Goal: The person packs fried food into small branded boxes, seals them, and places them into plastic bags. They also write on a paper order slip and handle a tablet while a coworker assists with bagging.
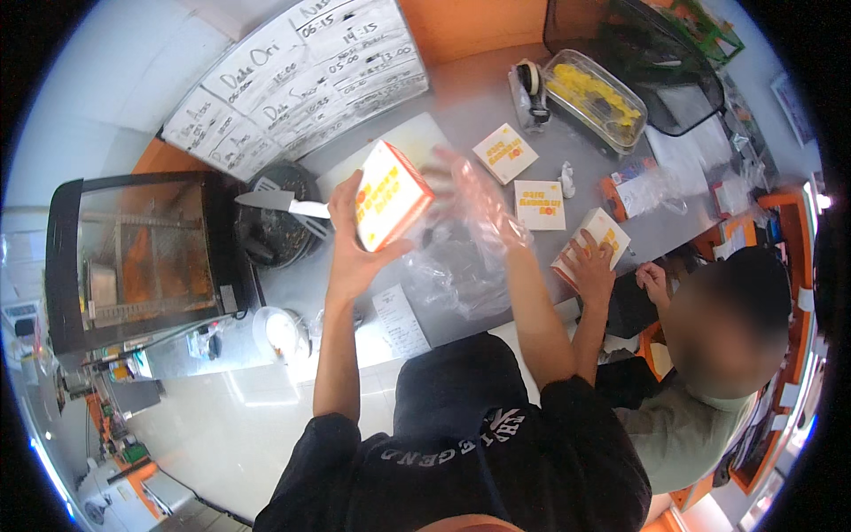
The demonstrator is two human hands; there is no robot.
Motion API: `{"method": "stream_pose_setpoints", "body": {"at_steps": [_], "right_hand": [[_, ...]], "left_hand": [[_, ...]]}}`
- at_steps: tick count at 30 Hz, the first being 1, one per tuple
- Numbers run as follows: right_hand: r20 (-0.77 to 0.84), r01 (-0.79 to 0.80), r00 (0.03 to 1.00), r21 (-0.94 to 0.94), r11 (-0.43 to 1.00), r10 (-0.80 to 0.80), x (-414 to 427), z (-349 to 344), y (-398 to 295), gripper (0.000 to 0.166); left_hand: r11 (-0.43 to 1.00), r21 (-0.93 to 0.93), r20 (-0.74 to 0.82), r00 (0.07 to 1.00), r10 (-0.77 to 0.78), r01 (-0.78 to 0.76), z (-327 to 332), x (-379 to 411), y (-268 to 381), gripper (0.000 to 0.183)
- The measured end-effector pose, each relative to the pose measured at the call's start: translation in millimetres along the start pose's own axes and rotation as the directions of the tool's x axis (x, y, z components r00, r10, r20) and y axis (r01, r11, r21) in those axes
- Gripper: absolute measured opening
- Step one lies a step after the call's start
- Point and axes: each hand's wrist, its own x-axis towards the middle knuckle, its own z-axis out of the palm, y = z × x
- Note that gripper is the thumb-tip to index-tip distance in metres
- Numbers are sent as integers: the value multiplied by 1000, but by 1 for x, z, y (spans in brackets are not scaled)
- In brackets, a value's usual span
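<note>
My left hand [352,243] grips a lidded white and orange cardboard food box [392,196] and holds it tilted above the counter. Yellow and orange print covers its lid. Just right of the box, my right hand [482,193] wears a clear plastic glove; it is blurred, its fingers are apart and it holds nothing. Behind the box lies a white cutting board [425,126], partly covered. Crumpled clear plastic [459,279] spreads between my forearms. Two more printed boxes, a farther one [505,153] and a nearer one [540,205], sit right of the gloved hand.
At the right, a co-worker's hand [588,256] rests on another box [608,233]. A white-handled knife [266,199] lies over a black pan [282,236], beside a glass-fronted display cabinet [146,249]. A tape dispenser [530,93] and a clear tub of yellow pieces [595,100] stand behind. A receipt [401,320] lies near me.
</note>
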Motion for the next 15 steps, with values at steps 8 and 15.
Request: {"method": "stream_pose_setpoints", "body": {"at_steps": [8,15], "right_hand": [[-172,152,966,-225,962,-193,-74,106,34,69],[-84,332,869,-632,700,-488,-111,126,71,66]], "left_hand": [[527,-826,-55,903,-425,198,18,-69,-14,92],[610,-685,-115,768,-630,399,6,-98,12,73]]}}
